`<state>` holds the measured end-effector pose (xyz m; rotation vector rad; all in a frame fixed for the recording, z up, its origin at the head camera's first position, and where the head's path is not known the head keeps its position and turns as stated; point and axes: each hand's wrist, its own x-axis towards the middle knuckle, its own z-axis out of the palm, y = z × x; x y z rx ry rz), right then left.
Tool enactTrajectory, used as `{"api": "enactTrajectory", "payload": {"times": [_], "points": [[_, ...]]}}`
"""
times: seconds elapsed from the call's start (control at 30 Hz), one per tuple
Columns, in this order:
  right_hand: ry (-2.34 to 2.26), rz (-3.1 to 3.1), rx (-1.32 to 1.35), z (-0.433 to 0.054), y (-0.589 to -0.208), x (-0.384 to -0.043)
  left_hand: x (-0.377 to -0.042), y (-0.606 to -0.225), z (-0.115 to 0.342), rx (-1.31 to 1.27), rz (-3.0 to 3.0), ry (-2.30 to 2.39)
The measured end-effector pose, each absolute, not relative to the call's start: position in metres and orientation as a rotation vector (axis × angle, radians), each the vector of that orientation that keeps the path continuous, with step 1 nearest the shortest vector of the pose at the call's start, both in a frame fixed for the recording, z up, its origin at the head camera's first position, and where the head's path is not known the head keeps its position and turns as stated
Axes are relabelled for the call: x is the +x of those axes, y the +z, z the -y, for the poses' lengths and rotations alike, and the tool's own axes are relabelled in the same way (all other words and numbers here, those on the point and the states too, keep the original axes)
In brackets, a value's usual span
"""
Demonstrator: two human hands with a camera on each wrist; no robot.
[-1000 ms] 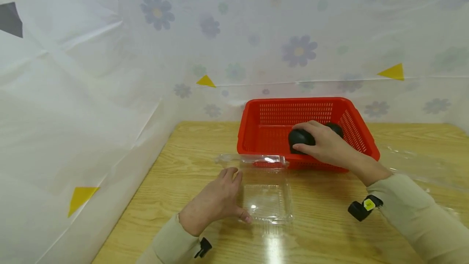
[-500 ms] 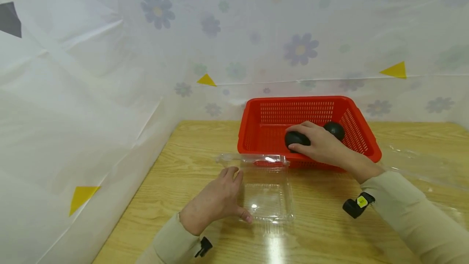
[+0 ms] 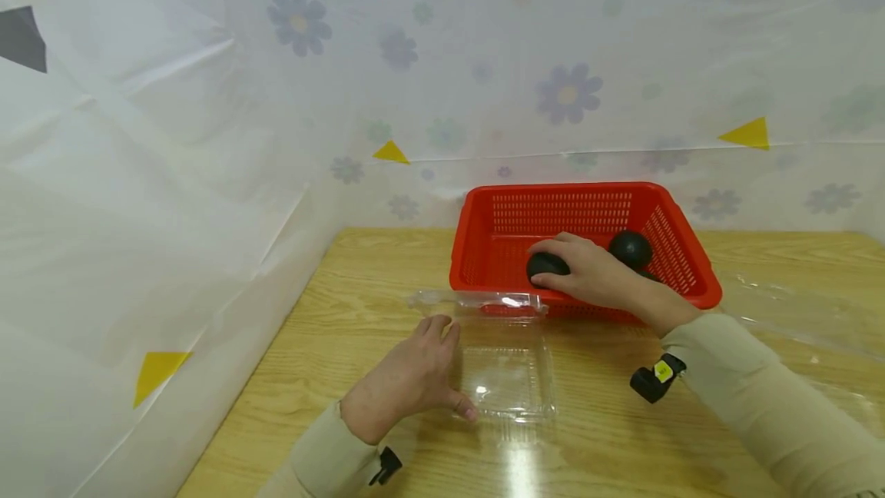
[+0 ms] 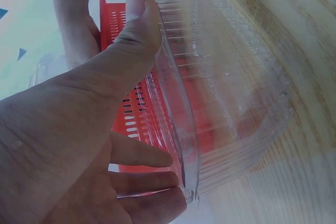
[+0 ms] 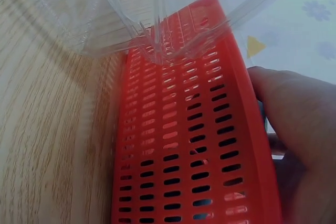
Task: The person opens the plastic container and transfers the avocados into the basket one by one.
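Observation:
In the head view my right hand (image 3: 591, 271) grips a dark, rounded, avocado-like fruit (image 3: 547, 268) just inside the front wall of the red basket (image 3: 584, 189). Two more dark fruits lie at the basket's right side: one fruit (image 3: 630, 249) shows well, the other is partly behind my wrist. My left hand (image 3: 411, 375) holds the left rim of an open clear plastic box (image 3: 508, 375), thumb toward its near corner and fingers toward the hinge. The left wrist view shows the thumb (image 4: 137, 17) and fingertips along that rim. From the right wrist, the basket wall hides the held fruit.
The box's raised clear lid (image 3: 484, 300) stands against the basket's front. More clear plastic (image 3: 795, 313) lies on the wooden table (image 3: 359, 275) at right, beside my right sleeve. Flower-patterned sheeting (image 3: 484, 98) closes off the back and left.
My right hand has moved left inside the basket with the dark fruit in its grip, uncovering more of the fruits at right. The left hand and the box have stayed put.

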<state>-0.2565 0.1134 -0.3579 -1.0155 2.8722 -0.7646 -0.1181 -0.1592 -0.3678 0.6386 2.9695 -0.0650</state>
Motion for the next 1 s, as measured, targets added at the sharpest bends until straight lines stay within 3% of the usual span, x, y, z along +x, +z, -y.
{"api": "enactTrajectory", "payload": {"times": [1.0], "points": [[-0.607,-2.668,-1.072,-0.108,-0.354,-0.278,-0.121,-0.370,0.156,0.634,-2.963,-0.102]]}}
